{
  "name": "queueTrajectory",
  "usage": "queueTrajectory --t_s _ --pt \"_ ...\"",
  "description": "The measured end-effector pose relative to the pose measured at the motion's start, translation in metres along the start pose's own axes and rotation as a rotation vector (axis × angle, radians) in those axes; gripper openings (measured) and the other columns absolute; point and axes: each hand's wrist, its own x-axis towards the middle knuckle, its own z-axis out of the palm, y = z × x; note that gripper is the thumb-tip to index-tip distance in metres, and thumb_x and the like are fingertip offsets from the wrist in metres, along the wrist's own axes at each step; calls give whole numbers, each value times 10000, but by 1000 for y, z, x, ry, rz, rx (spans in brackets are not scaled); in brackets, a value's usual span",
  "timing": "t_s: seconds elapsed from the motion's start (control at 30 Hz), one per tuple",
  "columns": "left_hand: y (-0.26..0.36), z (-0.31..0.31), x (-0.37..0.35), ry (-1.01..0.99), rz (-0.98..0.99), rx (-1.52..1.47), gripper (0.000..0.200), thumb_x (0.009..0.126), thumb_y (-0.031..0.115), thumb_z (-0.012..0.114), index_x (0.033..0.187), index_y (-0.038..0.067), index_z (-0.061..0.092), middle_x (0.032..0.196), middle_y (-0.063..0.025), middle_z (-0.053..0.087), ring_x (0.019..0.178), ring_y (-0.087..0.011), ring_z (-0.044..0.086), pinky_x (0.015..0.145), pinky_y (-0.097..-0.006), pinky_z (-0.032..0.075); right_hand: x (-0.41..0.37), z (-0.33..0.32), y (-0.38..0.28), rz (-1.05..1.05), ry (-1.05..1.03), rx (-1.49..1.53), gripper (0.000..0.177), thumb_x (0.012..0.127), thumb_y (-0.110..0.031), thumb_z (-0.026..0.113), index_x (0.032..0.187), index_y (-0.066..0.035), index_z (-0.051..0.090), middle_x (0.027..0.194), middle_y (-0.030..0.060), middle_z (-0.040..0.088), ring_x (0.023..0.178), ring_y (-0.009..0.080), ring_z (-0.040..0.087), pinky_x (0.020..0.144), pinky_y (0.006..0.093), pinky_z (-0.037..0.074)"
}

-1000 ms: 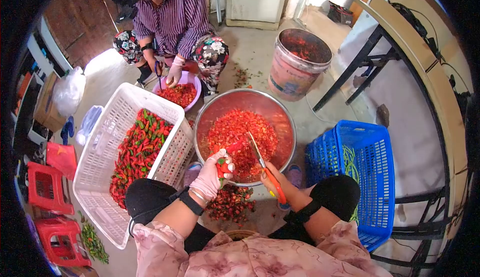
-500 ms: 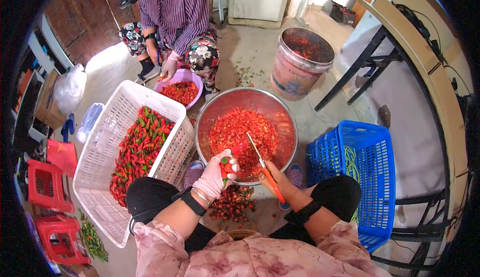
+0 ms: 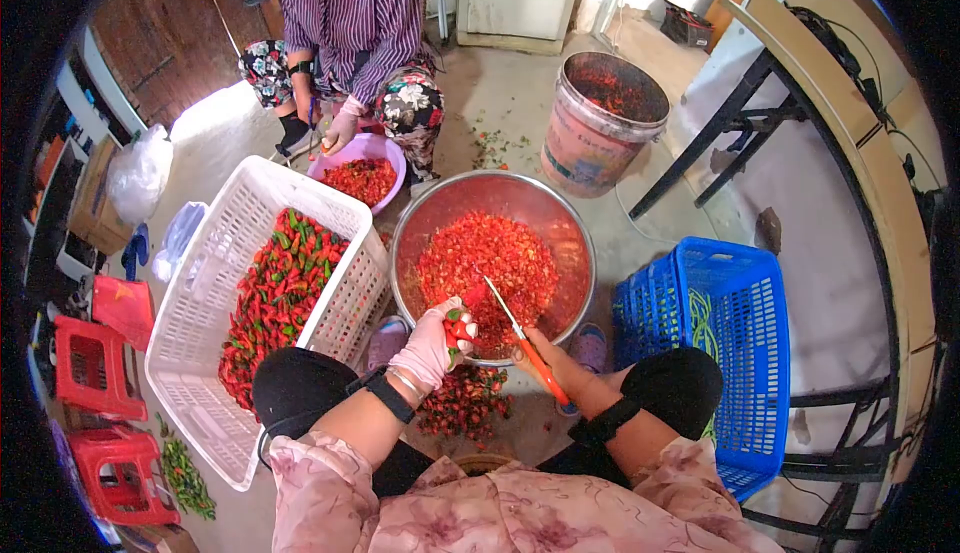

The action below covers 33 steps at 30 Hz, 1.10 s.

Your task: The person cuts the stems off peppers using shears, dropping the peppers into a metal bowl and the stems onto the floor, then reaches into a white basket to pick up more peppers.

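Note:
My left hand (image 3: 422,348), in a pale glove, is closed around a few red peppers (image 3: 460,331) with green stems. It is over the near edge of a steel basin (image 3: 578,253) of chopped red pepper (image 3: 485,253). In my right hand (image 3: 553,361) are orange-handled scissors (image 3: 537,361), their blades pointing up and left over the basin, close to the held peppers. Below the basin, a pile of pepper tops and stems (image 3: 465,405) lies on the floor between my feet. Whole red and green peppers (image 3: 285,288) fill part of a white crate (image 3: 185,353) at my left.
A co-worker (image 3: 355,18) sits ahead by a purple bowl (image 3: 398,158) of chopped pepper. A stained bucket (image 3: 585,158) stands beyond the basin. To my right are a blue crate (image 3: 755,353) and a table (image 3: 850,93); red stools (image 3: 95,368) stand far left.
The scissors have shifted, their tip moving slightly left and down towards the held peppers. My left hand stays nearly in place. The co-worker's gloved hand has moved a little.

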Motion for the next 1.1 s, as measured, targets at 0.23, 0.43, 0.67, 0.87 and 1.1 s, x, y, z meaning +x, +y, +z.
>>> queueTrajectory --t_s 0.23,0.43,0.67,0.87,1.1 --pt "-7 -8 10 35 -67 122 138 857 280 488 810 153 467 640 -23 519 530 -183 535 343 -254 375 -6 0 -28 54 -40 168 446 829 -351 571 1064 6 445 820 87 540 724 155 516 656 299 441" --pt "-4 -2 6 53 11 81 154 859 276 486 807 133 462 640 -26 513 529 -180 531 342 -253 377 -5 1 -5 -52 43 -23 383 815 -289 609 1035 -18 451 776 56 524 656 127 502 599 279 440" --pt "-8 2 3 29 -33 178 161 861 269 488 809 118 465 643 -27 504 529 -178 523 345 -247 377 -9 0 -41 77 -108 160 351 853 -197 559 1131 -21 436 831 -7 479 733 61 445 641 203 402" --pt "-8 0 7 18 22 154 142 869 262 476 825 127 471 648 -27 505 528 -179 524 347 -248 380 -12 -4 -44 133 -73 219 308 833 -222 590 1022 -21 453 746 18 505 637 104 478 581 247 443" --pt "-12 3 4 -46 55 222 161 873 261 470 818 110 487 644 -35 515 528 -191 537 348 -263 386 -13 -11 -53 169 -147 116 337 880 -227 508 1161 -55 439 881 -9 481 782 53 434 678 201 388"
